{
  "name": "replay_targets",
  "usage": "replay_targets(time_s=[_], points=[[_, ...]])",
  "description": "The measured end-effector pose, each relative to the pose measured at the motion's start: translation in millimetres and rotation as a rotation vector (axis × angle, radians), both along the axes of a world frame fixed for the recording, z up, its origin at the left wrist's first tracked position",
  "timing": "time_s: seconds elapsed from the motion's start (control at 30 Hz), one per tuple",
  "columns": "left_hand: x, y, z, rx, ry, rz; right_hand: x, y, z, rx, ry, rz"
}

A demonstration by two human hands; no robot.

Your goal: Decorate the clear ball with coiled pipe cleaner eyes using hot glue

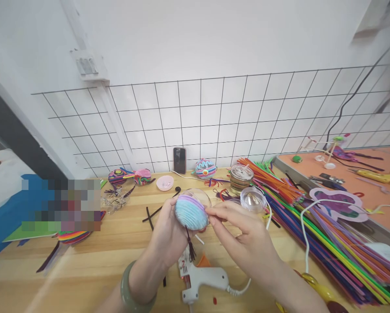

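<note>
My left hand cups a ball covered in rows of light blue fuzzy strands, with a purple band along its top. A dark tassel hangs from its underside. At the ball's right edge, beside the purple band, the thumb and fingertips of my right hand are pinched together. Whatever lies between those fingertips is too small to make out. Beneath both hands a white hot glue gun lies on the wooden table, its cord running off to the right.
Bundled pipe cleaners cover the right side. Behind my hands are a clear jar, a clear dome, a pink dish, a decorated ball and a phone against the wall. Farther right is an orange work surface.
</note>
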State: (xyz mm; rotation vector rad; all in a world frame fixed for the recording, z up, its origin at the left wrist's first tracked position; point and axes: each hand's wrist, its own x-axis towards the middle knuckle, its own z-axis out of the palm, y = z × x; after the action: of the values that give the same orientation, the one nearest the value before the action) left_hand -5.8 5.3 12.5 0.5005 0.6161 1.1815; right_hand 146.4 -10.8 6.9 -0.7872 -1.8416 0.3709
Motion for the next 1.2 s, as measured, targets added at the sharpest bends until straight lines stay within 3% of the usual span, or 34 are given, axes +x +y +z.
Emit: replay_targets(time_s=[0.13, 0.27, 0.43, 0.73, 1.2], points=[[0, 0, -0.6, -0.005, -0.011, -0.011, 1, 0, -1.8, 0.16, -0.123, -0.016], [0, 0, -0.6, -0.028, -0.017, -0.001, 2, -1, -2.7, 0.356, -0.33, -0.138], [1, -1, 1.5, -0.072, -0.029, 0.019, -1, -3, -0.2, 0.469, -0.432, -0.193], [4, -6, 0.3, -0.089, -0.036, 0.051, -9, -8, -1.7, 0.523, -0.519, -0.29], [8, -8, 2.0, -0.118, -0.159, 0.078, -14, -7, -13.9, 0.482, -0.514, -0.304]])
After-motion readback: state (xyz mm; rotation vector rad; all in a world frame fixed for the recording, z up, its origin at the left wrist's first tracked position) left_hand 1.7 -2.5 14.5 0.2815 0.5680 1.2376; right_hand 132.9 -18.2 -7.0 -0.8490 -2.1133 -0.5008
